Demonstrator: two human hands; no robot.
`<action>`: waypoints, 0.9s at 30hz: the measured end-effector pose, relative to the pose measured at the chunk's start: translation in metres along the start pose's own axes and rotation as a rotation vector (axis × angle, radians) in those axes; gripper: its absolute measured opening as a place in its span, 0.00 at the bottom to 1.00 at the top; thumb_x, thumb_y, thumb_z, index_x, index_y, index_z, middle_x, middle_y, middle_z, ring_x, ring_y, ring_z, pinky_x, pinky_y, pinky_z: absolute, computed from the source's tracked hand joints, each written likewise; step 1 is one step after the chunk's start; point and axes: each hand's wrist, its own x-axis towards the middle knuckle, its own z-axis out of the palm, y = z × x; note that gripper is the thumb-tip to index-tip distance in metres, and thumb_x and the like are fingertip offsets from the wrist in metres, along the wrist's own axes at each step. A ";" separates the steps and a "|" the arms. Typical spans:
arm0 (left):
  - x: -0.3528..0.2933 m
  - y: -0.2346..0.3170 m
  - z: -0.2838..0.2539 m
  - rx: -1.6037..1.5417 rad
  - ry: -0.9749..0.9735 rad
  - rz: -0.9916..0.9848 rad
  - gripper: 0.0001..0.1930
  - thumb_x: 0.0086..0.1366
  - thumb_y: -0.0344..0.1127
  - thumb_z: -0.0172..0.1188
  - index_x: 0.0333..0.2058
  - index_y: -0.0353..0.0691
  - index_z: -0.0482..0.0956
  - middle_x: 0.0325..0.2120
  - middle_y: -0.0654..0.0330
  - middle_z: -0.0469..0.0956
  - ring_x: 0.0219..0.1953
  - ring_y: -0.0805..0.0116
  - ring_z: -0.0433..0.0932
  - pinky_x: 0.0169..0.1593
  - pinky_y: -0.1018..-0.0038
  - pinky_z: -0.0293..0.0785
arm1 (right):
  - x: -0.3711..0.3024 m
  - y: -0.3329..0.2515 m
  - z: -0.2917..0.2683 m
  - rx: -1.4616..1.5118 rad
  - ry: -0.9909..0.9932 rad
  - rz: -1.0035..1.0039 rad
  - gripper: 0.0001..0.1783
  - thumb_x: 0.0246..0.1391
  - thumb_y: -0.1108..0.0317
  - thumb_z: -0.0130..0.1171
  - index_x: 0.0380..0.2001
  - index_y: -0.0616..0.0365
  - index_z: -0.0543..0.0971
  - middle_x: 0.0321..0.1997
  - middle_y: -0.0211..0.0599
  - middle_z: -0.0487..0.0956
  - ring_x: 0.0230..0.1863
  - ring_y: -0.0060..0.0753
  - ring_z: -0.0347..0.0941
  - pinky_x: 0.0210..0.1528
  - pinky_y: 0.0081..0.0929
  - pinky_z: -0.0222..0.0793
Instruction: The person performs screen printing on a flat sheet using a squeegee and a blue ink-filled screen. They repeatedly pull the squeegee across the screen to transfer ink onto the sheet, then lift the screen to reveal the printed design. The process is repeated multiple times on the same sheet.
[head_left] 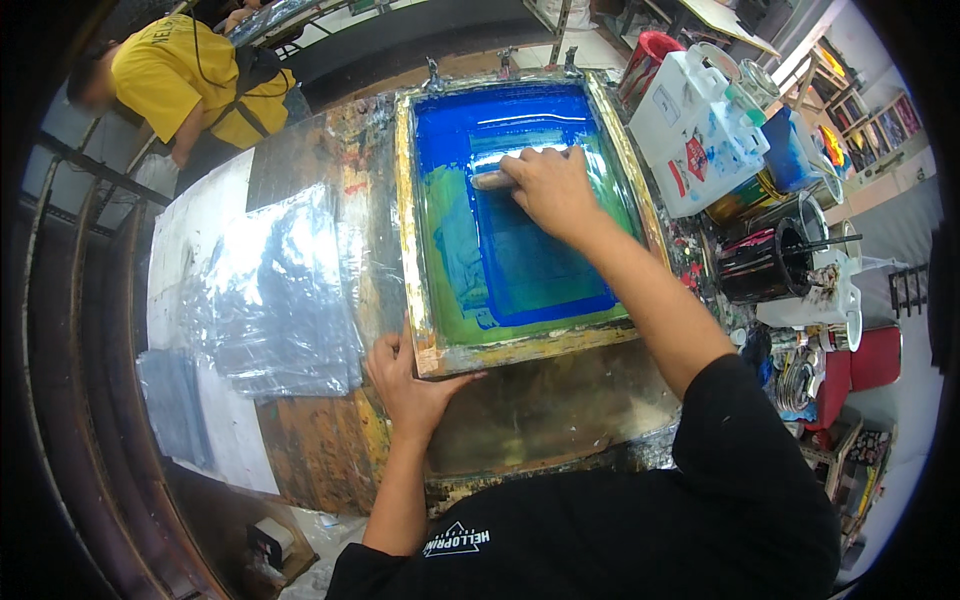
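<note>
A screen-printing frame (pixel 545 350) with a worn, ink-stained wooden border lies on the bench in front of me. Thick blue ink (pixel 452 125) pools over the far part of its green mesh, and a blue band outlines a rectangle nearer me. My right hand (pixel 555 195) is closed around a squeegee (pixel 491 180) on the mesh; its palm hides most of the tool, and only the handle's left end shows. At the frame's near left corner, my left hand (pixel 408 385) grips the wood, thumb along the near edge and fingers at the left side.
Clear plastic sheets (pixel 275 300) lie on white paper left of the frame. Metal clamps (pixel 505 62) stand at its far edge. A translucent jug (pixel 690 130) and inky black pot (pixel 765 262) crowd the right. A person in yellow (pixel 180 75) bends at far left, beside metal racks (pixel 80 230).
</note>
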 end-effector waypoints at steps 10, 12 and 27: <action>-0.010 -0.012 0.012 -0.377 0.134 0.091 0.61 0.42 0.56 0.85 0.70 0.30 0.66 0.44 0.55 0.84 0.44 0.53 0.74 0.53 0.59 0.69 | 0.071 0.034 -0.014 0.030 -0.045 -0.071 0.19 0.58 0.60 0.63 0.52 0.45 0.80 0.49 0.37 0.85 0.52 0.49 0.83 0.48 0.58 0.75; -0.012 -0.013 0.013 -0.340 0.148 0.119 0.58 0.47 0.57 0.82 0.71 0.30 0.66 0.45 0.53 0.84 0.44 0.52 0.74 0.53 0.58 0.68 | 0.061 0.027 -0.009 0.010 -0.029 -0.059 0.18 0.57 0.61 0.65 0.51 0.45 0.79 0.46 0.37 0.84 0.50 0.49 0.83 0.48 0.56 0.75; 0.009 0.025 -0.003 -0.836 0.228 0.049 0.46 0.65 0.46 0.76 0.72 0.28 0.62 0.50 0.51 0.78 0.47 0.60 0.77 0.55 0.65 0.74 | -0.140 -0.055 -0.119 0.092 0.026 -0.106 0.25 0.58 0.48 0.65 0.47 0.57 0.76 0.40 0.45 0.79 0.44 0.50 0.79 0.45 0.49 0.71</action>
